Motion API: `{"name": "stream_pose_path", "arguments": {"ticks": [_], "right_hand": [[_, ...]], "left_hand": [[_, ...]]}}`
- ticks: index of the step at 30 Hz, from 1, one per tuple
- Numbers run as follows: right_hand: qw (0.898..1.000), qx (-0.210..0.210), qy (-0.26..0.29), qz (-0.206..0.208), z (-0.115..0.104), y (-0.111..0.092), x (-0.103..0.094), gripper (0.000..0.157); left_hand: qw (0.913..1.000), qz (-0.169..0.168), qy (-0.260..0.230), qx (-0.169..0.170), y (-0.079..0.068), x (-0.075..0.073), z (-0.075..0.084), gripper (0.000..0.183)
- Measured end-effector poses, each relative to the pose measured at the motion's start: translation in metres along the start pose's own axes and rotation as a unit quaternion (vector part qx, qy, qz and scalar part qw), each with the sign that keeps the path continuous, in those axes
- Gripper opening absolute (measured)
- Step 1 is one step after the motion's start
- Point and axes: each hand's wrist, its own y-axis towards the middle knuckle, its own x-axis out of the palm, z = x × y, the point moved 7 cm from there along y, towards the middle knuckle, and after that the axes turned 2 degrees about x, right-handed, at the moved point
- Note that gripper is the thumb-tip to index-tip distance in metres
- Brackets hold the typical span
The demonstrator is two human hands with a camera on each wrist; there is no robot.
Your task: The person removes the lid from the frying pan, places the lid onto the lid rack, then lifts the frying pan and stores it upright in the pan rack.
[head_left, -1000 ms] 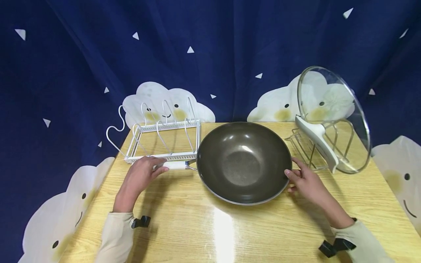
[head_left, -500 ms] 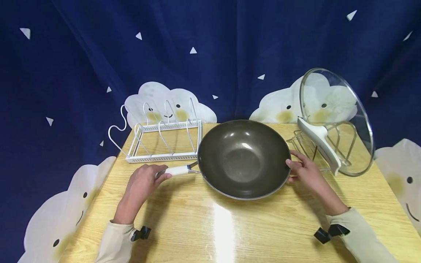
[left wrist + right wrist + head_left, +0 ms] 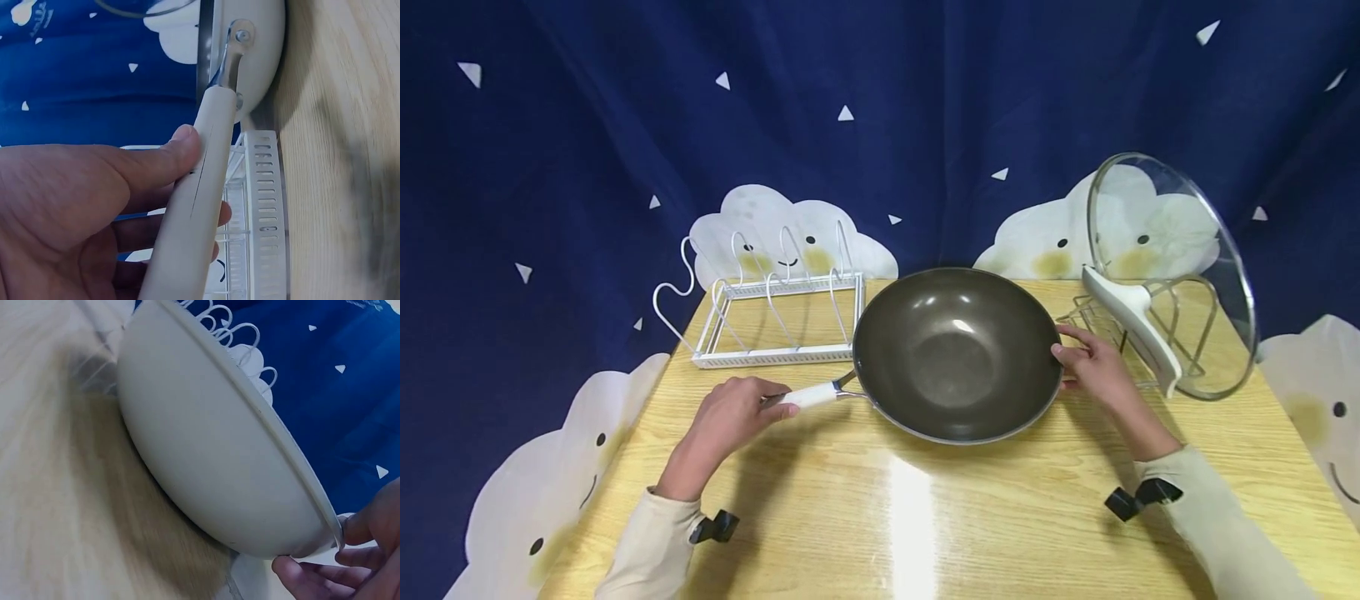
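My left hand (image 3: pixel 730 425) grips the white handle (image 3: pixel 811 395); my right hand (image 3: pixel 1097 368) pinches the opposite rim (image 3: pixel 269 417), the dark wok (image 3: pixel 958 358) between them. Beyond my left hand stands a white rack (image 3: pixel 775 357); past my right, a glass lid (image 3: pixel 1180 250).

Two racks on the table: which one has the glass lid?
The metal wire rack right of the wok: the glass lid stands tilted in it. The white rack, left of the wok, has no lid.
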Motion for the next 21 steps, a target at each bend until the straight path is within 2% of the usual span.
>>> {"name": "stream_pose_path", "arguments": {"ticks": [6,16,21], "right_hand": [[1.000,0.019,-0.005,0.014,-0.002,0.012,-0.003,0.057],[0.999,0.030,0.016,0.019,-0.005,0.027,-0.002,0.053],[0.999,0.027,-0.019,0.029,-0.009,0.030,-0.003,0.052]], "left_hand": [[0.9990,-0.031,-0.023,-0.019,-0.002,0.004,0.002,0.028],[0.9971,-0.058,-0.046,-0.020,-0.003,0.006,0.009,0.019],[0.9966,-0.063,-0.049,-0.023,-0.002,0.006,0.012,0.015]]}}
